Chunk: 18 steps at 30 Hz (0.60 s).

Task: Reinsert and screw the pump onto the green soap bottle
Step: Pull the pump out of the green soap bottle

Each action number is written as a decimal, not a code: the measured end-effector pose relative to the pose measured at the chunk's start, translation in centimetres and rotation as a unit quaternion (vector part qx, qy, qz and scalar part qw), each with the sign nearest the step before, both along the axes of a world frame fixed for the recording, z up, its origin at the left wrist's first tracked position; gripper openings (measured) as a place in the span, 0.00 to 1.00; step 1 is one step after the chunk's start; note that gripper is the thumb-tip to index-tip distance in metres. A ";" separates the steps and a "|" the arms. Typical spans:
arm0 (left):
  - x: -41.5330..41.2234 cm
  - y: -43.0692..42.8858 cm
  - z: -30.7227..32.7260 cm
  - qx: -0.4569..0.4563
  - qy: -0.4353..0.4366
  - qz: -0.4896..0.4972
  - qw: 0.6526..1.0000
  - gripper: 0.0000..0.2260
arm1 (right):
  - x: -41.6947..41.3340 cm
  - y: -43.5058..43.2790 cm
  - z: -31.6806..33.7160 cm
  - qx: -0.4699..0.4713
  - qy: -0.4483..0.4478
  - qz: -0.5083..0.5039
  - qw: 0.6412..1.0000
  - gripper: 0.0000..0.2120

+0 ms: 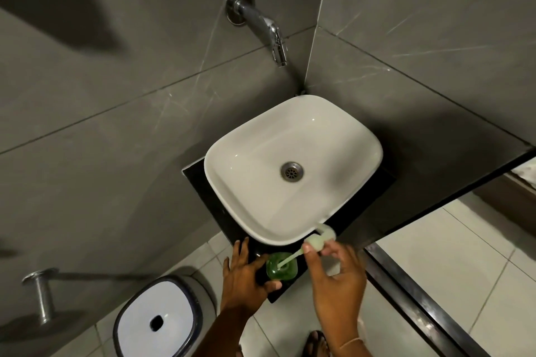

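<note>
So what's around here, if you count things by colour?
Green: 1, the soap bottle
White: 3, the pump, the sink and the bin lid
Chrome: 2, the tap and the wall bar
Total: 6

A white basin [293,171] sat on a black counter [203,182]. A tap [261,23] hung at twelve o'clock, a bin [158,319] at seven.

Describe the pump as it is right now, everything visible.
The pump looks like pale, whitish translucent plastic, with a nozzle head, a round collar and a thin dip tube. It is tilted, head up toward the white sink rim, not yet screwed on. The tube's lower end sits in the open neck of the green soap bottle. The right hand pinches the collar; the left hand steadies the bottle on the black counter.
</note>
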<state>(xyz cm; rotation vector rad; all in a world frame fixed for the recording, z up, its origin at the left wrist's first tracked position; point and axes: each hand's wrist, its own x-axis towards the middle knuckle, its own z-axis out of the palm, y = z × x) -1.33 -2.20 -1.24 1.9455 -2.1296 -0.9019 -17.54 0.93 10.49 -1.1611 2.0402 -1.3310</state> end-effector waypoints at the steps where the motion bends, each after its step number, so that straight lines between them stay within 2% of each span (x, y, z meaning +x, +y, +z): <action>1: 0.0 0.0 0.0 0.001 0.000 0.000 1.000 0.33 | 0.4 0.1 -0.7 -0.005 0.042 0.017 0.999 0.13; 6: 0.0 -0.1 0.2 0.008 -0.002 -0.002 1.000 0.32 | 0.9 0.1 -2.5 -0.037 0.147 0.029 0.988 0.18; 13: 0.1 -0.1 -0.2 0.005 -0.005 -0.002 1.000 0.32 | 0.1 -0.5 -1.8 -0.078 0.172 0.023 0.982 0.18; 18: 0.0 0.0 -0.3 0.002 -0.008 -0.002 1.000 0.32 | 0.5 -0.4 -4.8 -0.035 0.185 0.066 0.980 0.19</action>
